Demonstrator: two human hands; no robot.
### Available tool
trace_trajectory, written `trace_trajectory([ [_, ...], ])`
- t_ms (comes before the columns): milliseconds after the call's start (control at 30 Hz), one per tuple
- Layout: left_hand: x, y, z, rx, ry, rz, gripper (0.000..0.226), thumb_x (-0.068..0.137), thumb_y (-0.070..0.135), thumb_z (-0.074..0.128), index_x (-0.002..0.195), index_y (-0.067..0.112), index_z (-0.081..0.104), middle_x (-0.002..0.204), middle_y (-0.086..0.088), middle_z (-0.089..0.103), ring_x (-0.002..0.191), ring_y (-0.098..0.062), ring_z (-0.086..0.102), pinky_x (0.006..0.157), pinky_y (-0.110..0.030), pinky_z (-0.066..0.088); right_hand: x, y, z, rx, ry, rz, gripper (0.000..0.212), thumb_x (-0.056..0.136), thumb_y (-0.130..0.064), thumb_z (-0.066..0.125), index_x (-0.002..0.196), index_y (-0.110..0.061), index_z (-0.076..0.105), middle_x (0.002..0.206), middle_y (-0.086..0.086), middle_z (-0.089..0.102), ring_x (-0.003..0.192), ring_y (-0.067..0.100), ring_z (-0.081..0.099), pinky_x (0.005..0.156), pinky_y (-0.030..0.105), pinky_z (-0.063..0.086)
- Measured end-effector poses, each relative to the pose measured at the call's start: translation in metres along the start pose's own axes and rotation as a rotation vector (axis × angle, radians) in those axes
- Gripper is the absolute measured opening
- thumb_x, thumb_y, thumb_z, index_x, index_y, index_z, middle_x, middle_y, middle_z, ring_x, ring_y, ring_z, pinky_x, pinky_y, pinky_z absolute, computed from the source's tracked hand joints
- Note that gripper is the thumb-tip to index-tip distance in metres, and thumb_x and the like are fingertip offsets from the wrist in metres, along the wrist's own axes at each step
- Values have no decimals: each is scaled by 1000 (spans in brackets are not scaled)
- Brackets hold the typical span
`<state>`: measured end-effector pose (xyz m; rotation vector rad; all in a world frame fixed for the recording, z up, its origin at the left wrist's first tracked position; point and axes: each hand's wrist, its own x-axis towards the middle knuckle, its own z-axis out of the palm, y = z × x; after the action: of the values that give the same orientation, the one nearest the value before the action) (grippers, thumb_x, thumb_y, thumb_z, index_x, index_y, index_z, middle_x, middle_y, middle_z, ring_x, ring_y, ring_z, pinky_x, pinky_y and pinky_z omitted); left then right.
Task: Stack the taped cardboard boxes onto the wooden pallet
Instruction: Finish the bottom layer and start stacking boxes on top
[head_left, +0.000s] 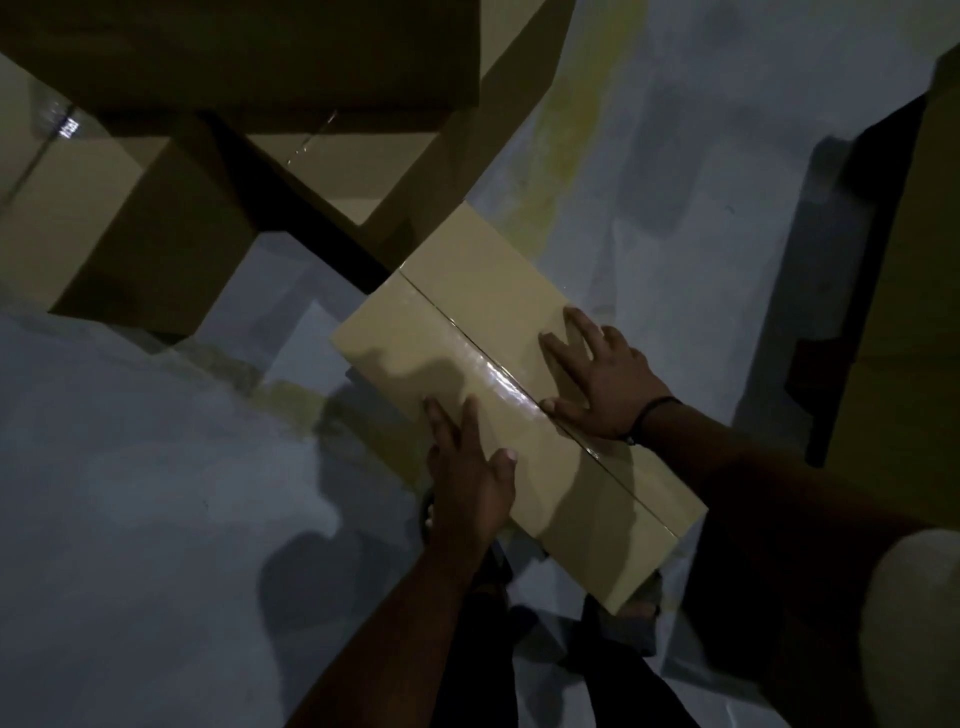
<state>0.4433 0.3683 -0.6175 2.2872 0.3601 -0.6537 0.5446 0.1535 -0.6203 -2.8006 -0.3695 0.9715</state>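
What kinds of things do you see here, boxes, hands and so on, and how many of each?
Brown cardboard boxes: 5 (long taped box, three stacked boxes upper left, one box at right edge; dim, partly cropped)
Bare hands: 2 (left hand, right hand, flat on the long box)
Black wristband: 1
Total: 8

Stacked boxes (218, 130) ahead-left; bare floor (649, 171) right.
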Motion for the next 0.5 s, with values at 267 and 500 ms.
trace_trajectory([
  [267, -5, 25, -7, -22, -15, -5, 90, 94, 41, 68, 163, 30, 13, 166, 3, -28, 153, -39, 14, 106, -44, 42, -15, 1, -6, 17, 58, 24, 97, 83, -79, 49, 159, -38, 5, 166, -1, -18, 132, 42, 33, 99, 53, 45],
  [500, -22, 87, -53, 151, -69, 109, 100, 87, 51, 73, 163, 28, 13, 170, -1, -13, 153, -38, 16, 118, -54, 28, -85, -7, -54, 72, 111, 182, 95, 82, -80, 48, 158, -39, 9, 168, 0, -12, 133, 43, 32, 101, 52, 43],
])
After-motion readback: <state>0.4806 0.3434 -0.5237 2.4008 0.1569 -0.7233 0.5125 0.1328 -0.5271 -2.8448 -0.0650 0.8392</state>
